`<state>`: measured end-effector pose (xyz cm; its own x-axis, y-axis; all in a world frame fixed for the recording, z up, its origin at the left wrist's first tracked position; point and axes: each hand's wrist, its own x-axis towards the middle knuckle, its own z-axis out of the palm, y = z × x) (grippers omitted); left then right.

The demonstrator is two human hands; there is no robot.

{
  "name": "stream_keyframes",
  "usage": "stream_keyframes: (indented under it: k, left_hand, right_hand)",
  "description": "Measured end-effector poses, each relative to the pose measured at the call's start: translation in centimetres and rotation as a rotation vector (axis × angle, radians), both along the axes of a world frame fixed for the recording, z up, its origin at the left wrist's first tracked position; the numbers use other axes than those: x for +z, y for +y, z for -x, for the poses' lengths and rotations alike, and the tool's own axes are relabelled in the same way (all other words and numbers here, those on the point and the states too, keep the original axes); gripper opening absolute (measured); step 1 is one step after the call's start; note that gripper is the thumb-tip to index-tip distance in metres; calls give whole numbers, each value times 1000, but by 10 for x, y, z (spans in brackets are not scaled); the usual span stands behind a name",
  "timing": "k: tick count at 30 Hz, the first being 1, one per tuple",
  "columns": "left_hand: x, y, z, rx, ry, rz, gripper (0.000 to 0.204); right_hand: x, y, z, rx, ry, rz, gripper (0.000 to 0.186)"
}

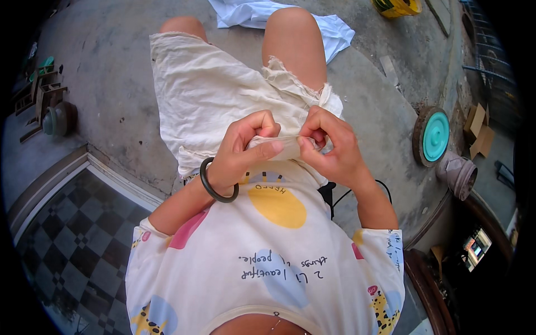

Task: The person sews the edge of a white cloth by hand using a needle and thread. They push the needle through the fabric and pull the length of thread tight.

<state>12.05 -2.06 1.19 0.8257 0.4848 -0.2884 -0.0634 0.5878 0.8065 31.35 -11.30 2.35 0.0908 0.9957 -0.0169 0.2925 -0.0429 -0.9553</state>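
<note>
A cream cloth (206,95) with frayed edges lies creased across my lap and thighs. My left hand (243,148) grips a folded edge of it, the thumb pressed along the fold. Close by on the right, my right hand (329,145) pinches the same fold between thumb and bent fingers. The stretch of fold between the two hands is pulled fairly straight. Whether the right fingertips also hold something small, I cannot make out. A dark round bangle (215,187) circles my left wrist.
Beyond my knees a pale blue-white cloth (245,14) lies on the concrete floor, near a yellow container (397,6). To the right are a round turquoise lid (435,135), a greyish bucket (459,174) and a cardboard box (477,131). Wooden stools (42,100) stand far left.
</note>
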Motion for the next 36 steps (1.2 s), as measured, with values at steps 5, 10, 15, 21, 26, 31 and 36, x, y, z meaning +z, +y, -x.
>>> stream_keyframes:
  k: [5,10,15,21,26,31,36]
  left_hand:
    - [1,-3,1,21,197,-272,41]
    - [7,1,-3,43,267,-493,26]
    - [8,2,-4,1,258,-369,13]
    - [9,5,2,7,348,-258,8]
    - [14,5,2,48,362,-375,9]
    - [16,2,4,88,352,-545,9]
    - [17,-2,9,61,398,-665,7]
  right_hand:
    - [2,0,0,55,-26,-88,18]
    - [3,1,0,74,-75,-131,17]
    - [-1,2,3,55,-146,-207,17]
    - [3,5,-4,60,-224,-209,20]
    - [9,0,-15,63,-100,65,27]
    - [4,2,-20,111,-311,-165,20]
    - [3,-1,-18,83,-581,-383,19]
